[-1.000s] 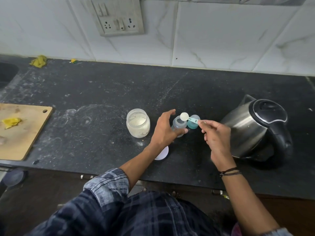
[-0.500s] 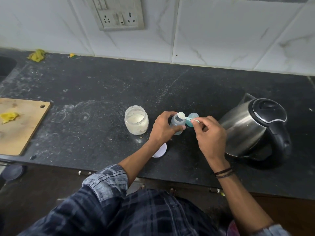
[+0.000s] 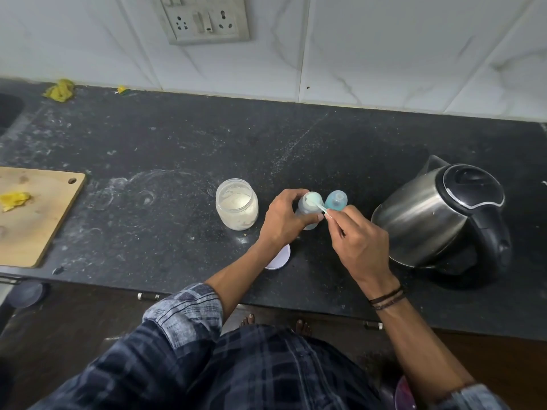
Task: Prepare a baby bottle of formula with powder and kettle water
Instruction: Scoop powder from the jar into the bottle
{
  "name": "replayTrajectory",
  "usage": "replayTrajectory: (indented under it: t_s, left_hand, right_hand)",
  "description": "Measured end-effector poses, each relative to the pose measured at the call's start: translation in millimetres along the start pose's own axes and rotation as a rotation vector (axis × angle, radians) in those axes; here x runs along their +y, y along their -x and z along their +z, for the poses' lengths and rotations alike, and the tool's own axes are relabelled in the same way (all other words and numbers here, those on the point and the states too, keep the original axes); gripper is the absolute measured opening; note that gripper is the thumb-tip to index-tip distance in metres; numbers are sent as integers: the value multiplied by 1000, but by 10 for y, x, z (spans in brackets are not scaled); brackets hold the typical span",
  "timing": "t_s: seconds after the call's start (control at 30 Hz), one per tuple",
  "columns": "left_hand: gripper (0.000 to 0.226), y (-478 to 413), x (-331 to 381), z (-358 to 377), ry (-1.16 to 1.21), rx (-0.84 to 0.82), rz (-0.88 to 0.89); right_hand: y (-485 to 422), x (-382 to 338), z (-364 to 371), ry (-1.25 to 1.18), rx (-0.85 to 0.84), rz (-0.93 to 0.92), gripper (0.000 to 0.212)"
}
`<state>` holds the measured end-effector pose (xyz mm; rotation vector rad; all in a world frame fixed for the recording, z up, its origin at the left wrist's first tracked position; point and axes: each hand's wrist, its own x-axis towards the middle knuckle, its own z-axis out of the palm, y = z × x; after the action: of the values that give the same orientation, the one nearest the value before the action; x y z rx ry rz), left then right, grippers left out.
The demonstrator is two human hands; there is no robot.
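Bottle [image 3: 302, 206] upright on counter [image 3: 177, 155], left of kettle [image 3: 438, 214]. Left hand [image 3: 281, 220] curled round bottle body. Right hand [image 3: 358, 241], nearer kettle, pinches scoop [image 3: 314, 200] handle; scoop bowl at bottle mouth. Open powder jar [image 3: 236, 207] farther left of kettle. Teal cap [image 3: 336, 200] between bottle and kettle.

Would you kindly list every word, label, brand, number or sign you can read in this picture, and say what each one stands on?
No text can be read.
The powder jar: no label shows.
The baby bottle: largely covered by the left hand; no markings legible.
The scoop, held by the right hand: plain.
The kettle: no brand or marking legible.
The socket panel: switches and sockets only, no writing visible.
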<state>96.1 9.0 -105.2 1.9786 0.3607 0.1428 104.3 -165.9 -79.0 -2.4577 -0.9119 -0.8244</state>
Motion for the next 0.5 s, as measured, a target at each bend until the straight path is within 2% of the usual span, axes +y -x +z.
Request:
replayTrajectory:
  t_s: [0.17, 0.5]
  left_hand:
    - [54, -8, -21, 0, -4, -3, 7]
    - [56, -11, -12, -2, -17, -14, -7]
  right_hand:
    - [6, 7, 22, -3, -25, -22, 20]
    - [-5, 6, -29, -48, -43, -21, 18]
